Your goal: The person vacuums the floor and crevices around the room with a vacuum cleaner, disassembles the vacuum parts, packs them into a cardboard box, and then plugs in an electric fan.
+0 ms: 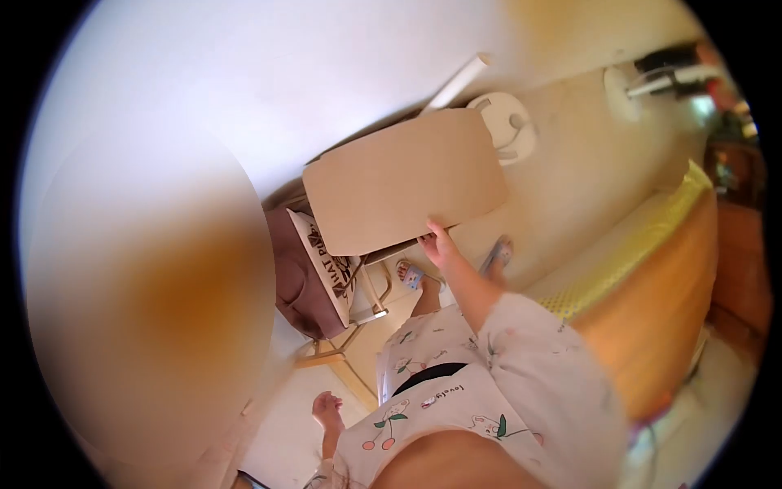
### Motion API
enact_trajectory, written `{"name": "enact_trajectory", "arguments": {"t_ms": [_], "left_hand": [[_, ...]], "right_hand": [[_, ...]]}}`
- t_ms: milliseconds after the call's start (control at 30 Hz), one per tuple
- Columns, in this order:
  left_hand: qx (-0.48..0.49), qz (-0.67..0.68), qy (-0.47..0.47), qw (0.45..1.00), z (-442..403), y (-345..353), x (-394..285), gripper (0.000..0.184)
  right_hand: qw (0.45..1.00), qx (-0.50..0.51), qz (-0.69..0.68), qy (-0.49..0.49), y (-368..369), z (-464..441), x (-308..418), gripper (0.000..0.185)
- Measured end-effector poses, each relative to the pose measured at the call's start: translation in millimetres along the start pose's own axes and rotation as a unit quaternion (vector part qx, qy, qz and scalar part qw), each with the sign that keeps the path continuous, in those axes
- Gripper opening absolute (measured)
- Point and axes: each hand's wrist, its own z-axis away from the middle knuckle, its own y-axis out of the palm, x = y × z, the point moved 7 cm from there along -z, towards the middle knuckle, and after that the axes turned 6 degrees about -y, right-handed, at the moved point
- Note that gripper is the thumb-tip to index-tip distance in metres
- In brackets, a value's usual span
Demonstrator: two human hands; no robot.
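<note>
A flat tan board (407,181) with rounded corners lies across the middle of the view. My right hand (440,244) grips its near edge, the thumb on top and the fingers partly hidden underneath. Lower left, away from the board, my left hand (328,410) hangs beside my printed clothes with its fingers loosely bent and apart; nothing shows in it. Just left of the board is a brown and white bag (314,273) with dark lettering, partly covered by the board.
Light wooden legs (350,371) of a piece of furniture stand below the bag. A white roll or tube (458,83) leans at the wall behind the board, near a white stool-like object (515,134). A yellow-trimmed, orange-brown covered piece (643,301) is at right. My sandalled feet (410,275) are close by.
</note>
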Motion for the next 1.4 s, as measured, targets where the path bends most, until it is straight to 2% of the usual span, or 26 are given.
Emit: {"name": "enact_trajectory", "arguments": {"t_ms": [33, 167, 267, 300, 433, 500, 533, 567, 633, 700, 733, 767, 833, 867, 900, 967, 1067, 1167, 1267, 1300, 1333, 1400], "left_hand": [[-0.017, 0.081, -0.051, 0.995, 4.7, 6.7, -8.6, 0.009], [-0.002, 0.127, -0.048, 0.991, -12.7, 28.1, -25.8, 0.008], [0.022, 0.125, -0.025, 0.992, -6.3, 38.1, -33.4, 0.008], [0.029, 0.138, -0.020, 0.990, -1.2, 41.2, -29.9, 0.008], [0.063, 0.091, -0.015, 0.994, -11.0, 77.8, -38.3, 0.008], [0.098, 0.110, 0.007, 0.989, -33.8, 90.4, -42.8, 0.008], [0.115, 0.121, 0.020, 0.986, -43.0, 101.8, -52.3, 0.008], [0.093, 0.112, 0.034, 0.989, -40.6, 111.9, -72.2, 0.008], [0.049, 0.096, 0.062, 0.992, -24.8, 130.5, -115.3, 0.009], [0.044, 0.131, 0.061, 0.988, -17.0, 145.4, -136.2, 0.009], [0.042, 0.149, 0.060, 0.986, -10.1, 146.2, -146.3, 0.009], [0.114, 0.143, 0.070, 0.981, -53.7, 153.8, -127.7, 0.008], [0.321, 0.222, -0.006, 0.921, -80.8, 196.7, -117.6, 0.007], [0.410, 0.239, -0.056, 0.879, -79.0, 219.7, -117.1, 0.007], [0.341, 0.190, -0.015, 0.921, -73.9, 246.3, -127.3, 0.007], [0.213, 0.090, 0.024, 0.973, -59.7, 303.1, -142.8, 0.007], [0.183, 0.036, 0.044, 0.982, -3.0, 402.9, -200.8, 0.007], [0.179, 0.009, 0.058, 0.982, 47.1, 485.5, -253.3, 0.008], [0.166, -0.012, 0.076, 0.983, 82.3, 547.4, -305.7, 0.009], [0.161, -0.019, 0.079, 0.984, 90.0, 565.4, -323.2, 0.009], [0.160, -0.031, 0.085, 0.983, 96.6, 588.4, -343.9, 0.009], [0.164, -0.052, 0.110, 0.979, 110.7, 641.9, -395.6, 0.010]], "right_hand": [[1.000, 0.009, 0.023, -0.015, 13.0, -4.2, 4.3, 0.029], [0.999, -0.005, 0.052, 0.002, 37.2, 0.0, 23.1, 0.035], [0.989, 0.008, 0.139, 0.048, 18.5, 3.6, 34.8, 0.038], [0.975, 0.008, 0.211, 0.074, 9.8, 0.9, 29.3, 0.040], [0.977, 0.036, 0.206, 0.052, 23.9, -16.4, 13.9, 0.043], [0.930, -0.098, 0.346, 0.078, 12.6, -23.5, 14.6, 0.045], [0.926, -0.072, 0.352, 0.115, 15.6, -14.2, 25.7, 0.044], [0.921, -0.046, 0.357, 0.151, 17.0, -0.5, 40.3, 0.043], [0.822, 0.131, 0.542, 0.117, 0.5, 17.2, 77.2, 0.036], [0.643, 0.295, 0.706, -0.043, -6.9, 62.3, 154.5, 0.040], [0.582, 0.300, 0.747, -0.115, -47.8, 51.7, 172.9, 0.044], [0.590, 0.210, 0.772, -0.108, -80.8, 62.8, 224.8, 0.045], [0.613, 0.066, 0.779, -0.111, -137.6, 91.9, 324.3, 0.040], [0.669, 0.004, 0.734, -0.119, -165.3, 102.9, 364.7, 0.038], [0.719, -0.056, 0.680, -0.129, -189.3, 112.3, 401.1, 0.036], [0.722, -0.105, 0.656, -0.193, -199.4, 149.2, 477.0, 0.029], [0.855, -0.222, 0.428, -0.192, -265.3, 136.9, 553.1, 0.019], [0.864, -0.247, 0.368, -0.239, -279.2, 145.0, 619.0, 0.016], [0.897, -0.179, 0.235, -0.329, -272.4, 171.9, 639.1, 0.017], [0.881, -0.175, 0.356, -0.256, -289.4, 158.2, 630.4, 0.014], [0.847, -0.168, 0.471, -0.178, -314.6, 140.5, 620.1, 0.020], [0.742, -0.110, 0.644, -0.154, -345.1, 109.1, 613.3, 0.017]]}}
